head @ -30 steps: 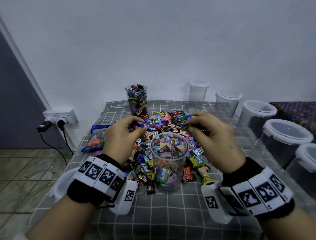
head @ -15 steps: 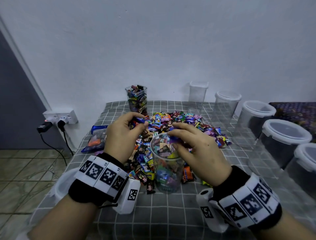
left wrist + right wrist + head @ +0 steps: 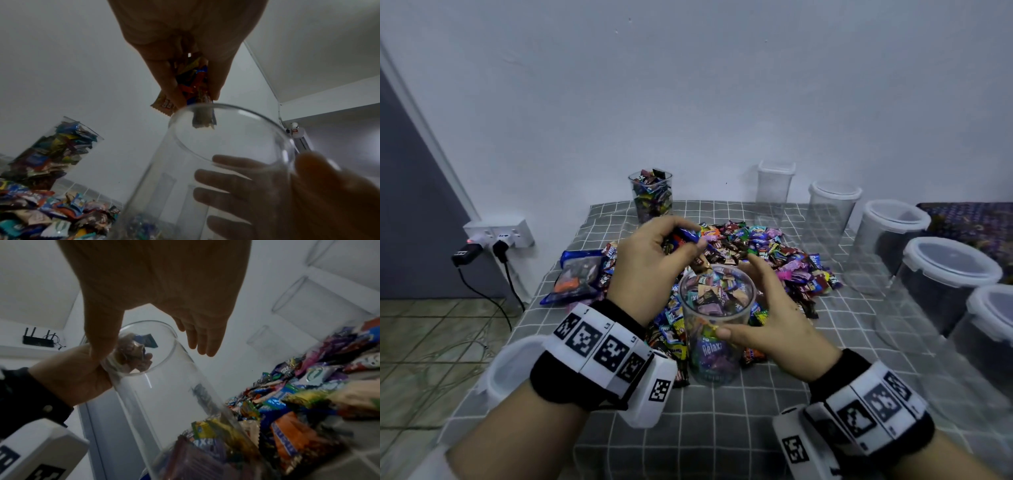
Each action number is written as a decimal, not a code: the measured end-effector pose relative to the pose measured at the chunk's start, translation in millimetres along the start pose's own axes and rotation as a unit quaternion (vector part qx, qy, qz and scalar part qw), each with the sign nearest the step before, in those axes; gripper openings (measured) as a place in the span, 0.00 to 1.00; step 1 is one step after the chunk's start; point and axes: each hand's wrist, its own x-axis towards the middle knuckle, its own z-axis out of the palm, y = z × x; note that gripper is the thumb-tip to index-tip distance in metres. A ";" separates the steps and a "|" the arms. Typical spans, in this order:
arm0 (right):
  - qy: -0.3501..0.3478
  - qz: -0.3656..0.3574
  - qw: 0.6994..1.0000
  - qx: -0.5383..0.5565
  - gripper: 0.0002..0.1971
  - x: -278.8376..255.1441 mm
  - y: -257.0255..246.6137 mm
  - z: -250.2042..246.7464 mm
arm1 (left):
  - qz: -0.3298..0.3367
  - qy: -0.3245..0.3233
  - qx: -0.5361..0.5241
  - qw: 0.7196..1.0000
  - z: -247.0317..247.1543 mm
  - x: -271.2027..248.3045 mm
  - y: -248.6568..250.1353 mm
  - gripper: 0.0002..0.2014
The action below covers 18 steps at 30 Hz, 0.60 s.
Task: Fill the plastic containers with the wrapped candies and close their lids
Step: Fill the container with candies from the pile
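Observation:
A clear plastic container (image 3: 714, 359), nearly full of wrapped candies, stands lidless at the near middle of the checked table. My left hand (image 3: 693, 238) hovers just beyond its far-left rim and pinches a few wrapped candies (image 3: 193, 81) between thumb and fingers. My right hand (image 3: 738, 298) wraps round the container from the right, thumb on the near wall and fingers behind the rim. The loose candy pile (image 3: 774, 253) lies behind and around the container. In the wrist views, the left hand (image 3: 193, 91) dangles candies over the rim (image 3: 226, 146), and the right hand (image 3: 150, 348) straddles the container (image 3: 164, 394).
A second candy-filled container (image 3: 652, 198) stands lidless at the back. Several empty lidded containers (image 3: 890, 240) line the right side. A blue packet (image 3: 578, 274) lies left of the pile, a white lid (image 3: 510, 370) at the near-left table edge. A wall socket (image 3: 498, 236) is left.
My right hand came from the pile, passed over the container's mouth, and now clasps its side. My left hand rose and moved right with its candies, close to the rim.

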 end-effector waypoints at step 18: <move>0.006 -0.020 0.999 0.042 0.39 1.2 14.5 6.3 | 0.167 -0.155 0.169 0.959 21.2 -8.6 -11.3 0.16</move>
